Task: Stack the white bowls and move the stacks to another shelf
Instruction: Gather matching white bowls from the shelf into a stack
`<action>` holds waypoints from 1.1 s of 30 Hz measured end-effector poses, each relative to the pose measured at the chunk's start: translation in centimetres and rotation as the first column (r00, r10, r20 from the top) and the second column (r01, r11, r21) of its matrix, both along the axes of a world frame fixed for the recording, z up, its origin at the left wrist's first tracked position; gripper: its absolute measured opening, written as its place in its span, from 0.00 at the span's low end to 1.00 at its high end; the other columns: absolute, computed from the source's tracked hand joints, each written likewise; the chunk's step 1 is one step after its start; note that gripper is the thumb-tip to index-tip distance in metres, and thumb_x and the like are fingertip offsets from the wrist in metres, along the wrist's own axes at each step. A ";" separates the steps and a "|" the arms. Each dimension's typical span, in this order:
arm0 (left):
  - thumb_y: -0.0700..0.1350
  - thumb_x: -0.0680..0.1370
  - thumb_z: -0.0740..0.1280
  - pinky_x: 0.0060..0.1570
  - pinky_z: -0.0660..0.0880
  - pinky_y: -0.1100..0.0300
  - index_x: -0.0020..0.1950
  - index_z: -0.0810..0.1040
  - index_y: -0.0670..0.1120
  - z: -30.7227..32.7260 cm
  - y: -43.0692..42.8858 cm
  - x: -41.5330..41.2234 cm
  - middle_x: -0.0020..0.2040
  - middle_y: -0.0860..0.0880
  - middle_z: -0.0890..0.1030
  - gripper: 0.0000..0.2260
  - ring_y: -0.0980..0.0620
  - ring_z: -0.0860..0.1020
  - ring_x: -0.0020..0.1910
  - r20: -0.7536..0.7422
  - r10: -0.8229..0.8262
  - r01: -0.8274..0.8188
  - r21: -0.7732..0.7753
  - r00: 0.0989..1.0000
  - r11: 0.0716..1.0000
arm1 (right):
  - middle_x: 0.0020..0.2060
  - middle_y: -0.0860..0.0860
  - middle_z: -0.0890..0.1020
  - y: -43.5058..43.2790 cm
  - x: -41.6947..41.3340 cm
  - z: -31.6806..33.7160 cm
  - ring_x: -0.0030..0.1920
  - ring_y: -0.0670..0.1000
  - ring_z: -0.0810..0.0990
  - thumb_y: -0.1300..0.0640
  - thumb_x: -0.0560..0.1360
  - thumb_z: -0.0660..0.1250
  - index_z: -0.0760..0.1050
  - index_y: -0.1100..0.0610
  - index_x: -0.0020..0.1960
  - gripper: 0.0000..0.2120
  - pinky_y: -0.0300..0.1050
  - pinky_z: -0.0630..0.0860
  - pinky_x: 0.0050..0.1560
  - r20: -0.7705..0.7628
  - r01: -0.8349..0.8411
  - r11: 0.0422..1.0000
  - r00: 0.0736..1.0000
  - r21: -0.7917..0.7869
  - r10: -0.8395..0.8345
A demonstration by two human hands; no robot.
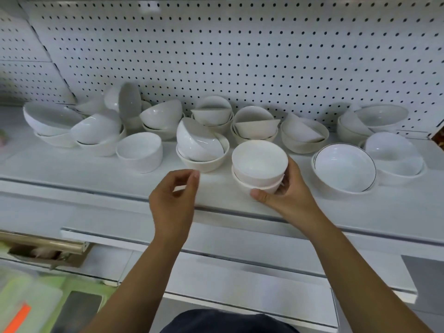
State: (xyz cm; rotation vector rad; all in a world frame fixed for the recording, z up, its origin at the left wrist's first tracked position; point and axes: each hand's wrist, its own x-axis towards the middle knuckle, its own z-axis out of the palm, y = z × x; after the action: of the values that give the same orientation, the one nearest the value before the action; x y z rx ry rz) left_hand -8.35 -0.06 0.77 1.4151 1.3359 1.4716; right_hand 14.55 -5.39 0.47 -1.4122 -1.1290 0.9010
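Observation:
Several white bowls lie jumbled along a white shelf (72,169) in front of a pegboard back wall. My right hand (286,193) grips a small stack of two white bowls (259,164) near the shelf's front edge, thumb under the lower bowl, fingers round its right side. My left hand (174,200) hovers just left of that stack, fingers loosely curled, holding nothing. Behind it a tilted bowl rests inside another bowl (201,147). A single upright bowl (140,151) stands to the left.
A wide bowl with a dark rim line (344,168) sits to the right, with more nested bowls (394,155) behind it. Lower white shelves (264,272) run below. A gold bar and a cardboard box (45,253) are at lower left.

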 end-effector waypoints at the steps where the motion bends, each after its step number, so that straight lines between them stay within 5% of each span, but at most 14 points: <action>1: 0.46 0.80 0.74 0.49 0.81 0.63 0.51 0.84 0.49 0.0 0.2 -0.5 0.47 0.55 0.85 0.02 0.58 0.83 0.48 0.011 0.077 -0.077 0.027 0.997 0.997 | 0.65 0.32 0.73 0.2 -0.6 0.1 0.63 0.34 0.74 0.48 0.60 0.84 0.61 0.40 0.75 0.50 0.30 0.75 0.57 0.031 0.033 0.999 0.999 -0.002 -0.033; 5: 0.48 0.77 0.77 0.61 0.77 0.60 0.66 0.77 0.49 -0.3 2.4 -3.0 0.64 0.49 0.74 0.19 0.52 0.77 0.61 -0.040 0.293 -0.287 0.117 0.955 0.951 | 0.59 0.31 0.71 1.4 -2.6 0.0 0.58 0.38 0.74 0.54 0.61 0.86 0.59 0.39 0.71 0.49 0.24 0.69 0.49 0.088 0.190 0.981 0.977 0.035 -0.192; 9: 0.50 0.76 0.78 0.71 0.67 0.58 0.78 0.66 0.50 0.1 5.1 -5.3 0.76 0.44 0.64 0.34 0.46 0.67 0.75 -0.122 0.306 -0.306 0.014 0.944 0.952 | 0.63 0.40 0.71 2.5 -3.7 0.2 0.63 0.44 0.71 0.54 0.61 0.87 0.59 0.42 0.71 0.50 0.37 0.69 0.59 0.098 0.243 0.968 0.963 0.066 -0.249; 15: 0.51 0.78 0.75 0.75 0.66 0.53 0.78 0.68 0.50 -0.6 7.5 -7.2 0.77 0.45 0.69 0.30 0.46 0.68 0.76 -0.213 0.193 -0.199 -0.007 0.958 0.980 | 0.65 0.40 0.69 2.6 -4.1 0.0 0.63 0.44 0.70 0.53 0.62 0.86 0.57 0.46 0.75 0.52 0.39 0.68 0.61 0.115 0.257 0.963 0.957 0.081 -0.265; 20: 0.51 0.79 0.75 0.66 0.69 0.59 0.71 0.74 0.48 -1.4 9.1 -7.7 0.71 0.46 0.75 0.23 0.45 0.74 0.69 -0.224 0.169 -0.177 -0.017 0.960 0.984 | 0.64 0.41 0.70 2.5 -4.1 -0.1 0.63 0.45 0.71 0.52 0.61 0.86 0.58 0.48 0.77 0.53 0.40 0.68 0.60 0.139 0.287 0.955 0.945 0.079 -0.296; 23: 0.52 0.78 0.75 0.66 0.75 0.51 0.65 0.77 0.49 -1.8 9.6 -8.1 0.66 0.48 0.77 0.18 0.45 0.77 0.64 -0.228 0.178 -0.181 0.008 0.957 0.984 | 0.65 0.41 0.70 2.4 -4.0 -0.1 0.63 0.46 0.71 0.51 0.62 0.86 0.58 0.47 0.77 0.52 0.41 0.68 0.59 0.140 0.281 0.957 0.947 0.076 -0.289; 26: 0.52 0.76 0.77 0.65 0.78 0.45 0.58 0.78 0.51 -2.2 10.0 -8.7 0.62 0.50 0.79 0.15 0.46 0.79 0.61 -0.183 0.179 -0.179 0.018 0.967 0.984 | 0.65 0.41 0.70 2.3 -4.0 -0.2 0.63 0.46 0.71 0.51 0.62 0.86 0.58 0.47 0.77 0.53 0.41 0.69 0.59 0.141 0.281 0.957 0.947 0.075 -0.289; 33: 0.49 0.75 0.78 0.65 0.79 0.49 0.55 0.80 0.49 -2.6 8.4 -7.6 0.62 0.51 0.80 0.13 0.47 0.79 0.64 0.005 0.235 -0.235 0.074 0.972 0.969 | 0.65 0.40 0.70 2.3 -3.9 -0.3 0.64 0.46 0.71 0.50 0.61 0.86 0.58 0.45 0.76 0.53 0.43 0.69 0.60 0.137 0.288 0.955 0.946 0.071 -0.295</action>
State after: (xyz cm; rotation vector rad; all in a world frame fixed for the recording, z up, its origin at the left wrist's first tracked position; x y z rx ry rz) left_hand -15.95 8.36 -1.81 1.3407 1.5072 1.6878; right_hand 10.62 -3.07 0.20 -1.5739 -1.0081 0.5621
